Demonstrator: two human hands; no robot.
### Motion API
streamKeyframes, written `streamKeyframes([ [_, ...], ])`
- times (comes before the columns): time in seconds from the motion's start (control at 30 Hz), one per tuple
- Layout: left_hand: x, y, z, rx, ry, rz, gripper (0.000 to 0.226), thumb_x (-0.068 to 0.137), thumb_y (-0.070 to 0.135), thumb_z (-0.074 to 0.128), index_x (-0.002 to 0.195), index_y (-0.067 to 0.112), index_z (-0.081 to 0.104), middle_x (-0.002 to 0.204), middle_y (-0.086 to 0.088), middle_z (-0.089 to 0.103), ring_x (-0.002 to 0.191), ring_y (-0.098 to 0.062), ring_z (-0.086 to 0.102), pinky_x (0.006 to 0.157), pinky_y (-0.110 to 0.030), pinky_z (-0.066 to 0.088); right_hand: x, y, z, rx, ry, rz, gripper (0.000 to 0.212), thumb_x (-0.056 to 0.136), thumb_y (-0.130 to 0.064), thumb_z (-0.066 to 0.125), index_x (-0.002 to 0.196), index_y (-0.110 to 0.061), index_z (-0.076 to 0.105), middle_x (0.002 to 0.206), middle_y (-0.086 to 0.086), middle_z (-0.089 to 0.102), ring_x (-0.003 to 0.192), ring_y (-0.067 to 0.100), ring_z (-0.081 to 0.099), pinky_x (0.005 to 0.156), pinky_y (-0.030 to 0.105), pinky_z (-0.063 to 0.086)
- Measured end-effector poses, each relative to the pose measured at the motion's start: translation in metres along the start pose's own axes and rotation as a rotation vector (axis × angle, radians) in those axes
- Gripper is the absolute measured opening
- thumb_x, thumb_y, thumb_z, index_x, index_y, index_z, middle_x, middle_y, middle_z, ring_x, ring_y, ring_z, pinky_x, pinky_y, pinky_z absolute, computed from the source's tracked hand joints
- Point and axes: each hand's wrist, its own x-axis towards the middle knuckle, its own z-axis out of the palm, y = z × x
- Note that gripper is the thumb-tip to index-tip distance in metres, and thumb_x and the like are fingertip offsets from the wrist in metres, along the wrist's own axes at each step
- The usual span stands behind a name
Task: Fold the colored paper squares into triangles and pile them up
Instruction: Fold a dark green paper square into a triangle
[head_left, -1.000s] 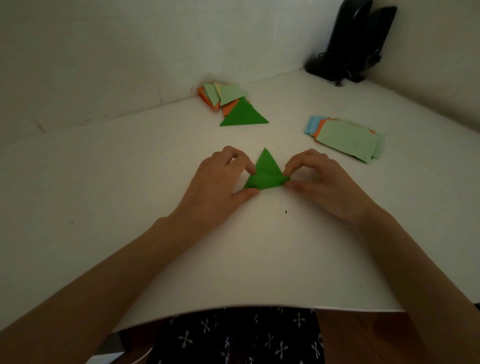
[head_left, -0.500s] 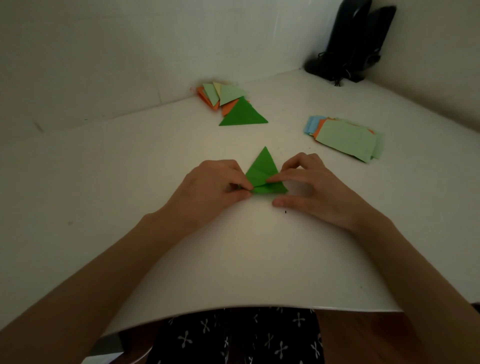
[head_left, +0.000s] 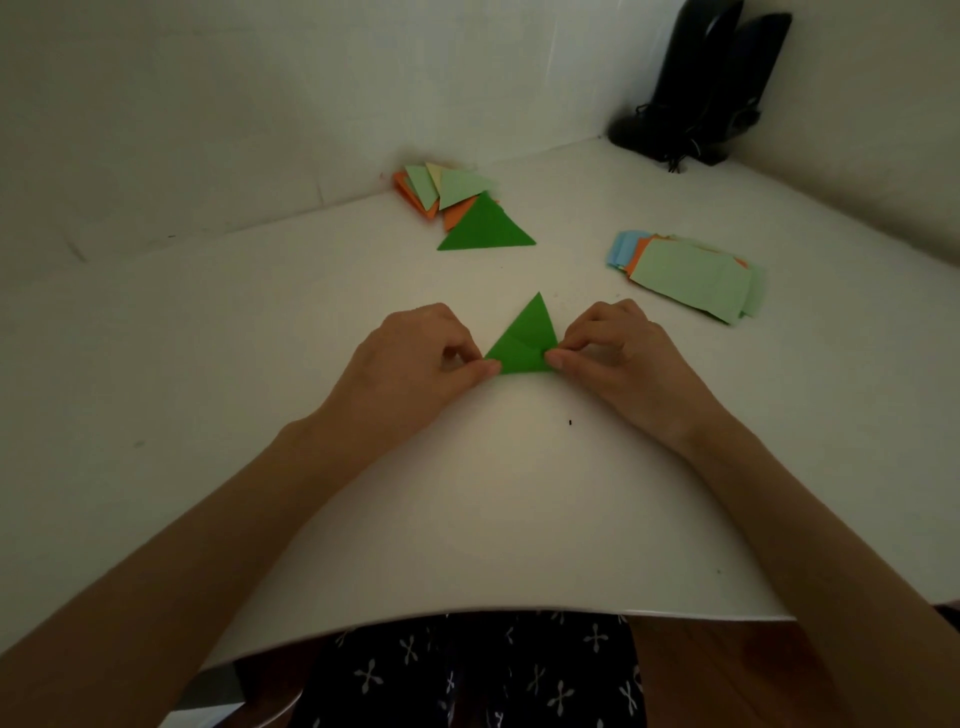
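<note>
Green paper triangle (head_left: 522, 343) flat on white counter (head_left: 260, 332), mid-fold. Left hand (head_left: 410, 358) pinches left corner, right hand (head_left: 618, 348) pinches right corner. Advice: align edges, press crease firm, then move to folded pile (head_left: 457, 200).

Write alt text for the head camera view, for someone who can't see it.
The left hand and right hand pinch the near corners of a dark green folded paper on a white table. Beyond lie a pile of folded triangles and a stack of unfolded squares.
</note>
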Motion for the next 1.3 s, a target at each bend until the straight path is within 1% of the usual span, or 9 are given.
streamKeyframes([
  [0.13,0.0,0.004,0.005,0.023,0.001,-0.066,0.02,0.086,0.032,0.063,0.084,0.012,0.067,0.101,-0.002,0.057,0.095,-0.017,0.053,0.086,-0.037,0.043,0.007,-0.002,0.001,0.042,-0.025,0.096,0.022,0.084,-0.037,0.065,0.065,-0.034,0.054,0.086,-0.006,0.054,0.087,0.013,0.043,0.068,0.01,0.03],
  [0.3,-0.002,0.008,0.008,0.023,0.032,-0.126,0.018,0.086,0.029,0.063,0.076,0.016,0.06,0.102,0.001,0.049,0.099,-0.017,0.046,0.087,-0.031,0.038,0.011,-0.002,0.006,-0.002,-0.023,0.145,0.024,0.085,-0.037,0.065,0.068,-0.023,0.056,0.088,-0.003,0.051,0.093,0.016,0.04,0.075,0.026,0.031],
  [0.63,-0.005,0.017,0.012,0.155,0.069,-0.17,0.02,0.089,0.03,0.059,0.075,0.018,0.052,0.099,0.003,0.037,0.094,-0.013,0.034,0.086,-0.03,0.037,0.011,-0.003,0.015,-0.161,0.076,0.113,0.026,0.086,-0.038,0.063,0.072,-0.018,0.055,0.087,-0.005,0.047,0.089,0.014,0.037,0.078,0.028,0.033],
  [0.77,-0.006,0.014,0.011,0.258,0.057,-0.178,0.019,0.091,0.035,0.055,0.094,0.016,0.057,0.105,0.0,0.039,0.104,-0.019,0.037,0.085,-0.028,0.03,0.01,-0.003,0.015,-0.252,0.09,0.1,0.029,0.089,-0.04,0.059,0.071,-0.018,0.052,0.087,-0.004,0.045,0.087,0.014,0.034,0.074,0.026,0.028],
  [0.87,-0.007,0.014,0.009,0.265,0.036,-0.143,0.017,0.092,0.031,0.052,0.105,0.02,0.055,0.107,0.0,0.041,0.106,-0.019,0.038,0.086,-0.028,0.028,0.009,-0.002,0.015,-0.281,0.075,0.097,0.025,0.092,-0.038,0.055,0.078,-0.019,0.05,0.089,-0.003,0.043,0.089,0.016,0.034,0.074,0.027,0.027],
  [0.97,-0.008,0.014,0.008,0.256,0.032,-0.119,0.017,0.091,0.028,0.053,0.106,0.023,0.058,0.101,0.005,0.035,0.106,-0.018,0.037,0.086,-0.026,0.026,0.007,-0.004,0.012,-0.282,0.085,0.147,0.02,0.095,-0.037,0.048,0.086,-0.019,0.046,0.092,-0.001,0.041,0.096,0.022,0.039,0.078,0.029,0.028],
  [1.07,-0.008,0.013,0.009,0.26,0.043,-0.124,0.017,0.09,0.028,0.054,0.105,0.023,0.06,0.103,0.003,0.038,0.107,-0.018,0.037,0.088,-0.026,0.026,0.006,-0.014,0.015,-0.336,0.078,0.212,0.039,0.091,-0.055,0.043,0.096,-0.017,0.048,0.098,-0.001,0.04,0.097,0.019,0.034,0.084,0.032,0.03],
  [1.17,-0.007,0.013,0.01,0.261,0.038,-0.141,0.018,0.09,0.029,0.053,0.105,0.022,0.059,0.112,-0.001,0.043,0.11,-0.019,0.035,0.091,-0.028,0.027,0.007,-0.022,0.025,-0.44,0.065,0.182,0.059,0.083,-0.069,0.04,0.106,-0.015,0.046,0.103,0.001,0.038,0.099,0.02,0.036,0.087,0.033,0.031],
  [1.3,-0.006,0.011,0.009,0.258,0.026,-0.151,0.019,0.091,0.031,0.053,0.107,0.021,0.059,0.117,-0.002,0.042,0.113,-0.02,0.034,0.092,-0.029,0.027,0.008,-0.021,0.026,-0.402,0.049,0.173,0.059,0.082,-0.066,0.047,0.115,-0.017,0.044,0.11,0.002,0.037,0.105,0.02,0.035,0.085,0.029,0.027],
])
